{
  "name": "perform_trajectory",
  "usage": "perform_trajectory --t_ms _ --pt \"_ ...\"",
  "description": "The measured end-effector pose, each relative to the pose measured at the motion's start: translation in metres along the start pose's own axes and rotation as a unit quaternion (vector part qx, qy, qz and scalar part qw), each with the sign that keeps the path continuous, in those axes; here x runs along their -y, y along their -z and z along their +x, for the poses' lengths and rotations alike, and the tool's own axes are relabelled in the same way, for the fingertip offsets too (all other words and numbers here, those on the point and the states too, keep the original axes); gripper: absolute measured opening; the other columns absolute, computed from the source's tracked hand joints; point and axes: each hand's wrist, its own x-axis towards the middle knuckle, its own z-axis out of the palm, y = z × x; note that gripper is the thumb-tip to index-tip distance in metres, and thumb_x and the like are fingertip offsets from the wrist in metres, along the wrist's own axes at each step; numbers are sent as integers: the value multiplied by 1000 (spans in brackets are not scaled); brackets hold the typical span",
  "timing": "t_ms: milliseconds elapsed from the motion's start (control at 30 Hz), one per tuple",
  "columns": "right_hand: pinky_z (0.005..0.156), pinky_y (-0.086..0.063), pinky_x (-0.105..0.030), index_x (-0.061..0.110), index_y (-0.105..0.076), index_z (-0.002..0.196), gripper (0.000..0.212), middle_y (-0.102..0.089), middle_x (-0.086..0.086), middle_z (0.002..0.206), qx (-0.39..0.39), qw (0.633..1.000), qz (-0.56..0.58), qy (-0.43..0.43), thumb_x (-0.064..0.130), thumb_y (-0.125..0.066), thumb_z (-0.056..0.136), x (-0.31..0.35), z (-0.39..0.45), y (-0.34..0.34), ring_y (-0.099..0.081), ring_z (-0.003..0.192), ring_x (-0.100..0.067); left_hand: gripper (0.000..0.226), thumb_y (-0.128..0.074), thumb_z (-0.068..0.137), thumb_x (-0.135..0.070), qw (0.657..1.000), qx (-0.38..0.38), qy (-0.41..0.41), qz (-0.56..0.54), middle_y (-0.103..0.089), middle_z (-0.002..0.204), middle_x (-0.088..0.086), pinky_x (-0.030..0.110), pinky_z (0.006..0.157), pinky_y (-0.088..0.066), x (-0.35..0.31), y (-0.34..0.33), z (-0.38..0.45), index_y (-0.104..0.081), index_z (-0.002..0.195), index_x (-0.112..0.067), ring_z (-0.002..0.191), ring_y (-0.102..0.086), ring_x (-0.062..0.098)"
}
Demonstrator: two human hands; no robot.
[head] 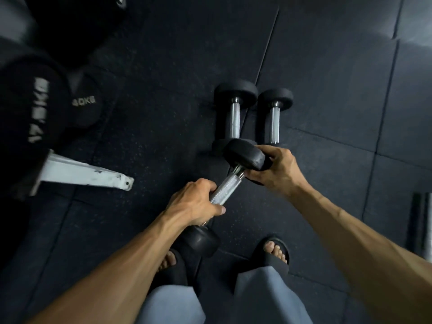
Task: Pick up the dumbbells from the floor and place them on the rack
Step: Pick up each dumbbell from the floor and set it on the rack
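Note:
A black dumbbell with a knurled steel handle is lifted off the floor, tilted, its far head up and its near head low above my feet. My left hand grips the handle. My right hand holds the dumbbell's far head, fingers curled round its right side. Two more black dumbbells lie side by side on the floor just beyond: one on the left, one on the right. Their near heads are partly hidden by the lifted dumbbell and my right hand.
At the left stands the rack with its white metal foot and large black dumbbells, one marked 40KG. Black rubber floor tiles cover the room. My sandalled feet are below. A dark bar lies at the right edge.

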Motion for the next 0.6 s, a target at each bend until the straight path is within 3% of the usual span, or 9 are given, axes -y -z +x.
perform_trajectory --t_ms 233,300,433,600 --pt "72 -56 -31 38 -70 97 38 -70 10 76 25 996 -23 80 19 -81 65 145 -29 84 -67 74 -7 72 -80 71 -47 995 -70 22 -65 -69 109 3 37 91 -51 -54 101 -109 -53 135 -27 101 -65 22" --pt "72 -55 -28 39 -70 99 41 -71 12 77 34 993 -37 108 19 -81 65 185 -36 105 -67 76 -5 71 -80 72 -45 993 -89 21 -78 -68 110 5 34 87 -51 -68 128 -139 -54 134 -25 102 -65 23" --pt "72 -52 -22 38 -70 101 42 -71 13 81 58 985 -55 155 16 -80 67 265 -48 141 -66 78 -2 64 -80 73 -44 985 -133 28 -109 -68 97 -1 33 78 -49 -92 180 -195 -57 130 -25 96 -66 22" --pt "81 -56 -34 37 -71 104 42 -72 11 85 81 969 -73 220 18 -80 67 356 -61 162 -67 84 -6 58 -80 72 -45 972 -183 38 -141 -60 80 -6 32 75 -49 -100 237 -252 -61 123 -26 82 -61 17"
